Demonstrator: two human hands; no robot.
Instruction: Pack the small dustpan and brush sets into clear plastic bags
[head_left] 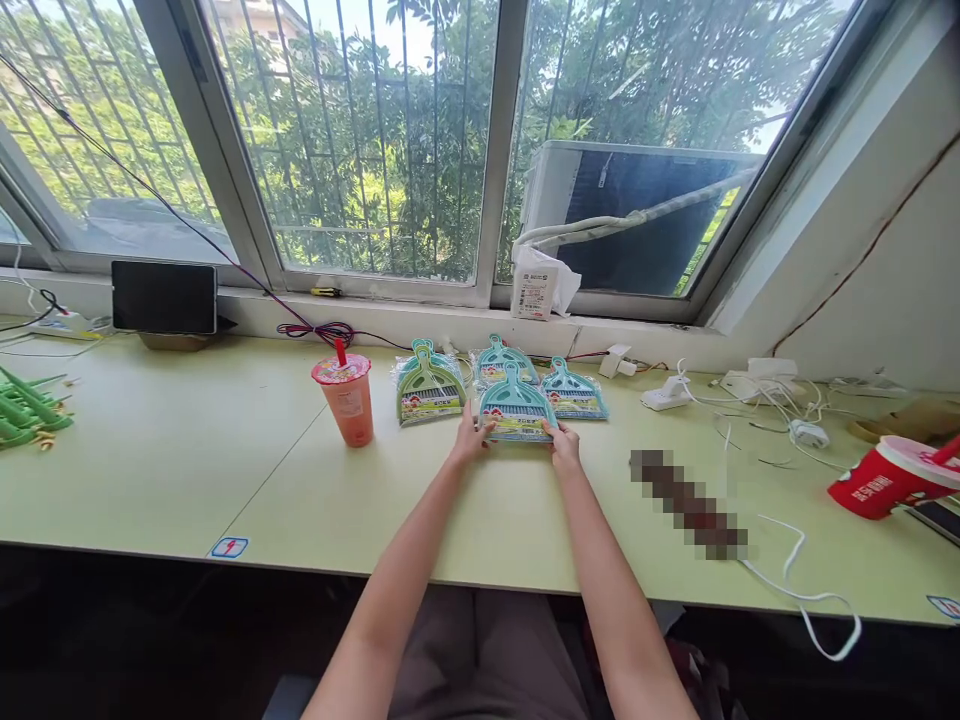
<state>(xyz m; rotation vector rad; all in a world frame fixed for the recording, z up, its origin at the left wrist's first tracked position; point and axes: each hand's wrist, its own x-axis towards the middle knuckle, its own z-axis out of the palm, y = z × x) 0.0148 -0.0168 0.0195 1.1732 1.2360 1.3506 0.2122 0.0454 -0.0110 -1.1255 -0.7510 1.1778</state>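
A blue packaged dustpan-and-brush set [516, 408] is held at its two lower sides, the left by my left hand [472, 436] and the right by my right hand [564, 442]. The fingers of both hands are closed on its edges. Behind it lies another blue packaged set [501, 362]. One more blue set [573, 390] rests just to the right, and a green packaged set [430, 390] is close on the left. All of them are in clear plastic wrapping on the pale green table [315, 520].
A pink drink cup [346, 400] stands left of the sets. Farther left are a tablet [165, 298] and green plastic pieces [28, 410]. On the right lie a power strip [664, 394], cables and a tilted red cup [892, 478]. A tissue pack [534, 290] sits on the sill.
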